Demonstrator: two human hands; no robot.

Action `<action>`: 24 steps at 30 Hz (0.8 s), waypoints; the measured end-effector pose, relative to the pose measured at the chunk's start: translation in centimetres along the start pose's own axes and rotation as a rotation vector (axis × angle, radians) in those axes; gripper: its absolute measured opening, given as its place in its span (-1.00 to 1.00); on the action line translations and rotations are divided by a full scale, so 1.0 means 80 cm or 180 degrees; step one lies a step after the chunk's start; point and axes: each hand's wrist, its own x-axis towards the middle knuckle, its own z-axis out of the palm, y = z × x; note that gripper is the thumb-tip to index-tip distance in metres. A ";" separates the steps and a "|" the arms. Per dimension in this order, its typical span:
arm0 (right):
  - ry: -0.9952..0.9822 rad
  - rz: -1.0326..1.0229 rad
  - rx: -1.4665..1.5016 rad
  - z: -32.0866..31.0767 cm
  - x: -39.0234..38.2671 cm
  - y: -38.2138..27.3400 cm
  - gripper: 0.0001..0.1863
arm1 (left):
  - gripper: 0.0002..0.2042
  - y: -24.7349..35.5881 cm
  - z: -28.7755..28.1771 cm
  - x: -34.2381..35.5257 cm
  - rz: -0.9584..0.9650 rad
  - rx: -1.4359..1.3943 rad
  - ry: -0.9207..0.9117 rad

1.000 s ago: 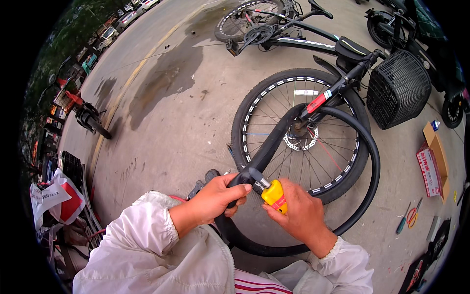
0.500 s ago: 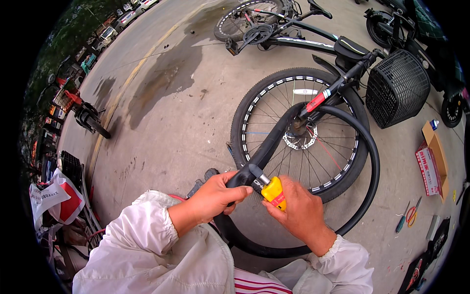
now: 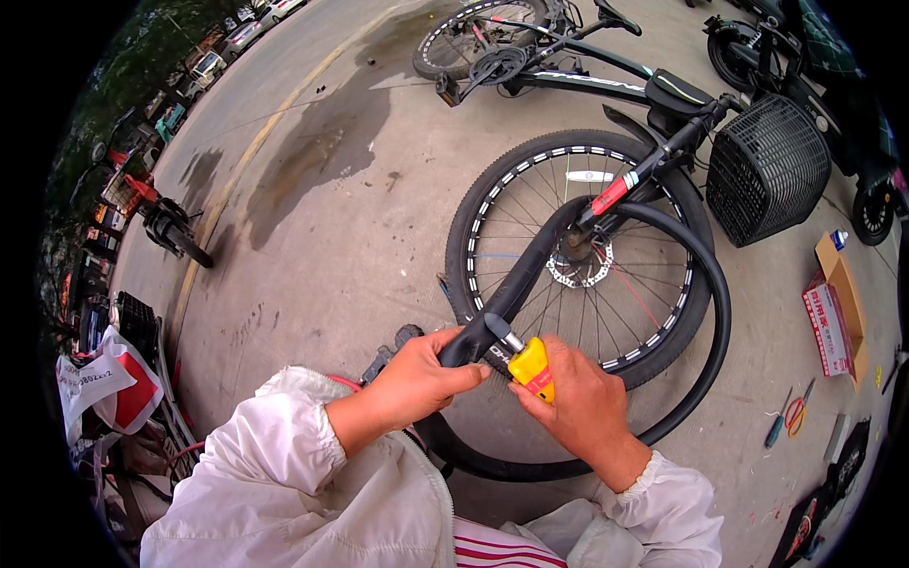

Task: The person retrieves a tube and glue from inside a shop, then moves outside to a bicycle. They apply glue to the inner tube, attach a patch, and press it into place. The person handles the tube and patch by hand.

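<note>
A long black inner tube (image 3: 723,312) loops over the front wheel (image 3: 461,222) of a bicycle lying on its side. My left hand (image 3: 417,379) is wrapped round one stretch of this tube, its thumb lying along the top. Closed in my right hand (image 3: 579,402) is a yellow-handled tool (image 3: 532,364) with a short metal neck and a grey head. The head meets the tube just beyond my left fingers; whether it presses or only rests there I cannot tell.
The bicycle's frame (image 3: 592,83) stretches away, with a black basket (image 3: 769,170) at the handlebar. To the right are an opened carton (image 3: 833,317), orange-handled scissors (image 3: 796,417) and a screwdriver (image 3: 775,431). A red bike (image 3: 161,213) stands at the left.
The yellow-handled tool and its head have shifted slightly to the right and up along the tube. The tube's near loop has risen a little. Both hands keep their grip.
</note>
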 end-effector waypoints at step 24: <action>-0.0112 0.0060 -0.0058 -0.003 -0.004 -0.004 -0.33 | -0.54 -0.003 0.001 0.002 0.0116 0.0327 0.0049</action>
